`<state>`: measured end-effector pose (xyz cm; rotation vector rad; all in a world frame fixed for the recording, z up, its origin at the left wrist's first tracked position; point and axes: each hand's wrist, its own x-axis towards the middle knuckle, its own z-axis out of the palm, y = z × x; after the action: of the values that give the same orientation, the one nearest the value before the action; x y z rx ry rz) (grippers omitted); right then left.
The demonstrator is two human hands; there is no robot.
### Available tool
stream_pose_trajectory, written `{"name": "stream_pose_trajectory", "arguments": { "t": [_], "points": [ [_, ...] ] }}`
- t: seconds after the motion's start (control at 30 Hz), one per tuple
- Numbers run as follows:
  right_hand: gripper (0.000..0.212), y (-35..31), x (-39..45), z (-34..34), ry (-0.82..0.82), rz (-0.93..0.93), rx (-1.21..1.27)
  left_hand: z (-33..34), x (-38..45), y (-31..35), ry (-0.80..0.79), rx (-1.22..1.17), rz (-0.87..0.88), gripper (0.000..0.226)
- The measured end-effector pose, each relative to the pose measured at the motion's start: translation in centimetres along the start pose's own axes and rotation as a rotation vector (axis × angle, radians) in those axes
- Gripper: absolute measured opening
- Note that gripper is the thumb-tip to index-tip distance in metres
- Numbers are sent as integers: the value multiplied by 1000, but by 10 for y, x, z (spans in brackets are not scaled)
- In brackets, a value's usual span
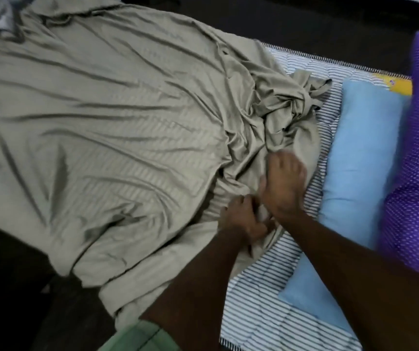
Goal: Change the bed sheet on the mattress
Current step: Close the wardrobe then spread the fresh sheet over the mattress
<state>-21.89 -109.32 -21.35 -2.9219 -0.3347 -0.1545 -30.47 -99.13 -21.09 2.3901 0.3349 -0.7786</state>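
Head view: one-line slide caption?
Both hands, left hand and right hand, gather the rumpled beige sheet off the striped mattress, beside a blue pillow.

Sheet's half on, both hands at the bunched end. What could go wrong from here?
1. The sheet is knotted in a wad near the pillow; pulling may tighten it rather than spread it.
2. The pillow lies on the bare striped mattress, so it may block covering that end.
3. Left hand and right hand grip close together, so a tug may drag the spread part askew.
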Motion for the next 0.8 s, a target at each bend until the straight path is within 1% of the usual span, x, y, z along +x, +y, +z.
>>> {"name": "stream_pose_trajectory", "arguments": {
  "t": [0.03,0.07,0.1,0.13,0.17,0.2,0.23,0.27,0.3,0.37,0.4,0.43,0.47,0.53,0.57,0.6,0.63,0.7,0.73,0.77,0.8],
  "points": [
    [30,-5,-14,3,-53,-162,77,5,-13,-13,51,149,-31,79],
    [21,-10,-26,7,-134,-273,158,11,-25,-27,98,270,-92,85],
    [24,-16,-39,12,-244,-349,220,19,-37,-41,138,341,-182,81],
    [31,-21,-52,17,-367,-407,230,26,-48,-55,180,362,-284,70],
    [38,-26,-65,21,-482,-459,211,31,-56,-66,189,348,-383,60],
    [46,-30,-80,28,-576,-526,183,40,-63,-75,190,323,-457,56],
    [54,-33,-91,32,-639,-604,148,47,-68,-82,180,311,-488,55],
    [58,-32,-100,35,-671,-674,118,54,-73,-87,170,299,-483,52],
    [57,-28,-104,38,-673,-733,90,60,-74,-90,176,286,-463,45],
    [40,-13,-109,45,-591,-843,-10,76,-80,-90,185,166,-424,37],
    [29,-7,-109,47,-531,-892,-62,84,-84,-86,180,34,-392,39],
    [25,-1,-108,48,-509,-905,-101,95,-90,-80,178,-109,-347,44],
    [26,4,-107,49,-484,-912,-136,103,-96,-71,163,-239,-310,49],
    [33,1,-107,35,-623,-864,-341,115,-105,-55,102,-417,-258,46],
    [30,1,-110,27,-664,-817,-417,120,-112,-50,107,-467,-248,43],
    [27,-2,-113,22,-665,-766,-411,125,-117,-49,147,-444,-233,45],
    [31,-4,-118,16,-634,-740,-352,127,-123,-51,222,-354,-226,51],
    [46,-7,-136,7,-556,-733,-98,129,-144,-58,401,-62,-243,68],
    [52,-8,-147,5,-518,-777,23,128,-154,-65,445,50,-284,75],
    [57,-9,-159,2,-554,-833,99,128,-163,-70,469,128,-344,81],
    [62,-11,-170,1,-600,-897,119,127,-170,-74,458,183,-417,83]
  ]
}}
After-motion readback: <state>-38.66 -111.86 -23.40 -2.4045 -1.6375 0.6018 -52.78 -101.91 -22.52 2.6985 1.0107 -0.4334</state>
